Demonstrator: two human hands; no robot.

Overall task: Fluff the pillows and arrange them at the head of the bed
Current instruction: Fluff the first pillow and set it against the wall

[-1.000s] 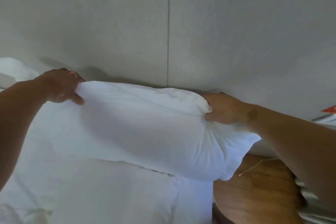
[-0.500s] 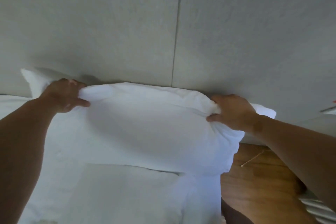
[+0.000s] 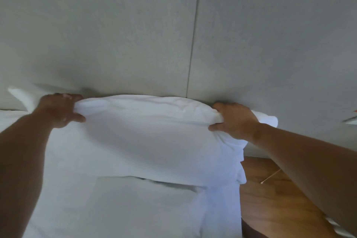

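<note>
White-sheeted bed carries one white pillow lying against the grey headboard, wooden floor beside.

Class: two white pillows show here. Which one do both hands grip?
The near pillow, pinched at its top corners by both hands; the other pillow only peeks out behind the left hand, untouched.

Ahead of you stands a pale grey upholstered headboard, its two textured panels meeting at a thin vertical seam a little right of centre. Below the headboard's right end you see warm brown wooden floor, with a thin pale stick lying on it. Soft, even light falls across the headboard.
</note>
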